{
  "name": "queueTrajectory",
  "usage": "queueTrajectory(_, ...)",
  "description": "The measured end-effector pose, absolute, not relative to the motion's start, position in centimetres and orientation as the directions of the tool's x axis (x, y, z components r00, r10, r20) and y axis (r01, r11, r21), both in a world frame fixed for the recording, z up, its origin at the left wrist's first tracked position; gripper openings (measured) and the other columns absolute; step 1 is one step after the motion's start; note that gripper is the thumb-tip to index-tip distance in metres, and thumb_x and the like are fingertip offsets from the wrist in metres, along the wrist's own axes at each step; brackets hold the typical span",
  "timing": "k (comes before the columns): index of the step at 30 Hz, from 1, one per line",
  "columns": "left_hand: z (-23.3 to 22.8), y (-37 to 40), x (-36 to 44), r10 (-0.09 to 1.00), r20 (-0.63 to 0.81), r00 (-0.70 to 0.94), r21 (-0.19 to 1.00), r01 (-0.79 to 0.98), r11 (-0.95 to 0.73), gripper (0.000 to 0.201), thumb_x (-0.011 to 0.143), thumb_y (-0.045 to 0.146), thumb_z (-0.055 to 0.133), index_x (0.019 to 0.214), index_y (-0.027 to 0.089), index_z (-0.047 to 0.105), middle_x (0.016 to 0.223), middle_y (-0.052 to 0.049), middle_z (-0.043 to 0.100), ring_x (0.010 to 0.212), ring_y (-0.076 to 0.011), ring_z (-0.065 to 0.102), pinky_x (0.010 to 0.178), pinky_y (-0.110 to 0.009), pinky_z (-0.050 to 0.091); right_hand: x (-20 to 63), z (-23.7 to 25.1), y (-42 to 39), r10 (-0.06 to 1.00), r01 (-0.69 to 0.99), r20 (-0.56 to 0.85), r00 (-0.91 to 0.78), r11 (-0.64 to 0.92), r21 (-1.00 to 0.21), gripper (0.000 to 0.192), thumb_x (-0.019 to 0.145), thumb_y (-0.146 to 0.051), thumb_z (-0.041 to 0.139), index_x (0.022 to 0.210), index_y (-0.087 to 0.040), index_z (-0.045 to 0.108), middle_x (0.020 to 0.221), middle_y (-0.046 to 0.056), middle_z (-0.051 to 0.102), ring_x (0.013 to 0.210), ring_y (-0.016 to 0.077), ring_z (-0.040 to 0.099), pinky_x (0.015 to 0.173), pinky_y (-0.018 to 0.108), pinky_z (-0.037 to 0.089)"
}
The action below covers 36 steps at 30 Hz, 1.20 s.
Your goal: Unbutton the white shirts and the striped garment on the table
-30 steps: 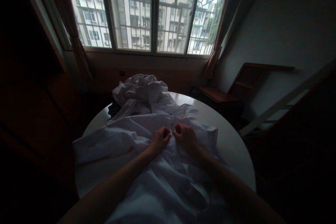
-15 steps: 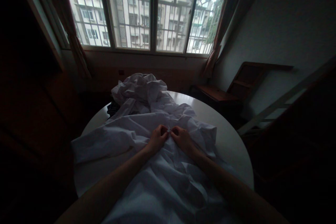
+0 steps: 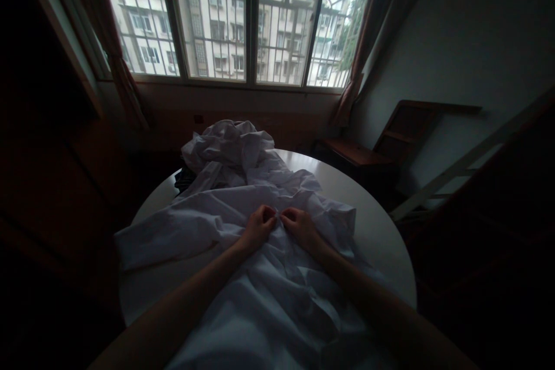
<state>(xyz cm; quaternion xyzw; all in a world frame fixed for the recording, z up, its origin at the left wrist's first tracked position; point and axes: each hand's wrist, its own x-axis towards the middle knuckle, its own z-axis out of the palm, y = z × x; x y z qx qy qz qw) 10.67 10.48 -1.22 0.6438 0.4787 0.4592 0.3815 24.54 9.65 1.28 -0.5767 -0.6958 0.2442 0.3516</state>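
Your left hand (image 3: 259, 224) and right hand (image 3: 300, 225) sit knuckle to knuckle at the middle of the white shirt (image 3: 243, 277) spread over the round table (image 3: 381, 231), each with fingers curled tight and pinching the cloth where the two front edges meet. By the look of it you are fastening the front, with the part toward you lying loose and a crumpled white heap (image 3: 229, 147) on the table's far side untouched. Against a second ago, your hands have drawn closer together and the shirt has shifted slightly.
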Motion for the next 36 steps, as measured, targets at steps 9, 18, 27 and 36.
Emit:
queueTrajectory(9, -2.1, 11.0, 10.6, 0.967, 0.231, 0.111, 0.934, 0.255, -0.252, 0.008, 0.067, 0.015, 0.055, 0.074, 0.015, 0.051, 0.064, 0.003, 0.052, 0.059, -0.0094, 0.049, 0.056, -0.02, 0.038, 24.5, 1.1, 9.7, 0.973, 0.593, 0.189, -0.133, 0.231, -0.772, 0.018, 0.071, -0.025, 0.054, 0.074, -0.012, 0.065, 0.072, 0.006, 0.067, 0.066, 0.0151, 0.059, 0.06, 0.023, 0.042)
queueTrajectory(18, -1.8, 11.0, 10.7, 0.968, 0.231, 0.097, 0.927, 0.279, -0.249, 0.007, 0.067, 0.014, 0.055, 0.073, 0.015, 0.051, 0.064, 0.003, 0.052, 0.06, -0.0095, 0.049, 0.058, -0.02, 0.038, 24.9, 0.7, 10.1, 0.995, 0.543, 0.093, -0.038, 0.098, -0.834, 0.012, 0.061, -0.012, 0.053, 0.066, -0.01, 0.064, 0.061, 0.004, 0.063, 0.056, 0.0127, 0.054, 0.052, 0.021, 0.038)
queueTrajectory(27, -2.1, 11.0, 10.7, 0.965, 0.239, 0.107, 0.93, 0.261, -0.259, 0.005, 0.069, 0.016, 0.052, 0.073, 0.015, 0.05, 0.063, 0.003, 0.052, 0.06, -0.0098, 0.049, 0.059, -0.021, 0.038, 25.6, 0.6, 10.7, 0.994, 0.305, -0.066, -0.085, -0.037, -0.952, 0.011, 0.058, -0.016, 0.052, 0.056, -0.011, 0.062, 0.045, -0.002, 0.051, 0.044, 0.0076, 0.041, 0.045, 0.02, 0.031)
queueTrajectory(36, -1.5, 10.7, 10.8, 0.965, 0.237, 0.109, 0.926, 0.276, -0.258, 0.009, 0.067, 0.017, 0.056, 0.073, 0.015, 0.051, 0.065, 0.003, 0.053, 0.061, -0.0101, 0.05, 0.059, -0.021, 0.039, 25.4, 0.7, 10.4, 0.997, 0.311, 0.056, -0.046, 0.067, -0.948, 0.021, 0.06, -0.021, 0.052, 0.071, -0.011, 0.068, 0.062, 0.003, 0.062, 0.053, 0.0108, 0.049, 0.052, 0.021, 0.038)
